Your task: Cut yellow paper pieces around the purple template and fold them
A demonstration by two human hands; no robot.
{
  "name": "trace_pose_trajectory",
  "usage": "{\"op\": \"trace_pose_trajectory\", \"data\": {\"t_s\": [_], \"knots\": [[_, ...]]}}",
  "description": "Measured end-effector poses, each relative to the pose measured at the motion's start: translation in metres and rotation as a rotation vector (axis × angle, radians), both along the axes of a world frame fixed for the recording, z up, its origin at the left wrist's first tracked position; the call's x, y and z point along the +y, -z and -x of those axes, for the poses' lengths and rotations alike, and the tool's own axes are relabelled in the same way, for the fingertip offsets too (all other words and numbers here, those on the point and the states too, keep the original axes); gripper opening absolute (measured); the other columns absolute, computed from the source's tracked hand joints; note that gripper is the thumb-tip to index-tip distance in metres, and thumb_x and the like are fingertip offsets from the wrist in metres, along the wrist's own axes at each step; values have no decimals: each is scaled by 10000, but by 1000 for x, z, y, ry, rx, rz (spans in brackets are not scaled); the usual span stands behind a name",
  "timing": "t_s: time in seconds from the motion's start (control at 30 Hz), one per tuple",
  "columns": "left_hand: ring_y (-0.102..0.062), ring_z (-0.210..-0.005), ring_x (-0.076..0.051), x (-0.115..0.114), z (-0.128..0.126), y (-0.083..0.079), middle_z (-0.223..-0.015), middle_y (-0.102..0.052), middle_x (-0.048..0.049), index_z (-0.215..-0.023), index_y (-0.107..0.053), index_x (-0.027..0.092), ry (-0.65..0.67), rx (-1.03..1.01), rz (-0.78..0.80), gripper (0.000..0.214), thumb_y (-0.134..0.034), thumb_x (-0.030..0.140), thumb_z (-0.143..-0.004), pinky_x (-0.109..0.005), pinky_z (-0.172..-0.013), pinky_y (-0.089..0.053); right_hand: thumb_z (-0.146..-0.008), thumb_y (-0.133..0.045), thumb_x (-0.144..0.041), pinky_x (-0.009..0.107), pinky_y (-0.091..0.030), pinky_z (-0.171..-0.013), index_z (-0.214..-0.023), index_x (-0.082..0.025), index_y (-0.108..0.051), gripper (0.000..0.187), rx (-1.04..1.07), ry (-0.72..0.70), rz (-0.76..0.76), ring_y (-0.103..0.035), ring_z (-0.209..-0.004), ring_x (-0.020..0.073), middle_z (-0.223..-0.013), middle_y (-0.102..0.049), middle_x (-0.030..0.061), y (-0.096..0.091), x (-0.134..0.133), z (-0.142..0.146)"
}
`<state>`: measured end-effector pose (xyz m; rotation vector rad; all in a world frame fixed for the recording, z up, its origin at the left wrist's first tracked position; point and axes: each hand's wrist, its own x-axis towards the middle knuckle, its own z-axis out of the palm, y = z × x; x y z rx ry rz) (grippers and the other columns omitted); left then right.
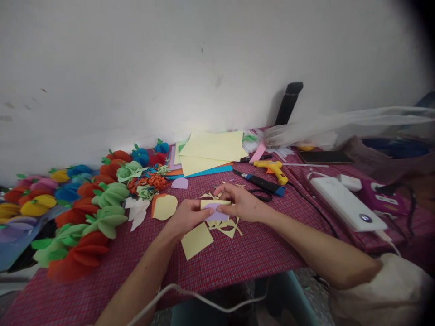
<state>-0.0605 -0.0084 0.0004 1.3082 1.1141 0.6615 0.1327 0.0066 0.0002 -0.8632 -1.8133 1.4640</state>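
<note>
Above the middle of the table my left hand (pixel 185 218) and my right hand (pixel 243 203) together pinch a purple paper piece (pixel 212 211) with a rounded edge. It lies against a pale yellow paper piece (pixel 205 203), and both thumbs press on the purple one. Yellow paper scraps (pixel 231 232) lie under and beside my right hand. A yellow paper square (pixel 197 241) rests nearer me. To the left are a yellow rounded cutout (pixel 165 208) over an orange one and a purple half-round cutout (pixel 180 183).
Colourful folded paper shapes (pixel 108 194) crowd the left side. Paper sheets (pixel 212 147) lie against the wall. On the right are a yellow glue gun (pixel 272 168), a black-and-blue tool (pixel 261 182), a white power bank (pixel 346 203) and cables. A white cord (pixel 204 299) hangs in front.
</note>
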Motion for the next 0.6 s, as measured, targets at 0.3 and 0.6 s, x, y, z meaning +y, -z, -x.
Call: {"op": "trace_pose_trajectory", "data": {"t_s": [0.3,0.6], "knots": [[-599,-612,-173,0,-7,-1,-736,-696,-65,-803,-718,131,-157,-117,34,282,-712,312,-587,-266,-597,-442,-707,-608,-187,190,-406,-473,-1016,-203,-427,359,92,54,58,-511,-556,80,-737,-556,-33,0,2,2],[-593,-648,-162,1,-13,2,-719,-691,-67,-872,-699,106,-396,-316,-50,332,-714,302,-604,-292,-662,-448,-691,-664,-268,230,-439,-529,-1025,-203,-441,406,251,201,226,-559,-581,103,-684,-564,-39,9,5,8]]}}
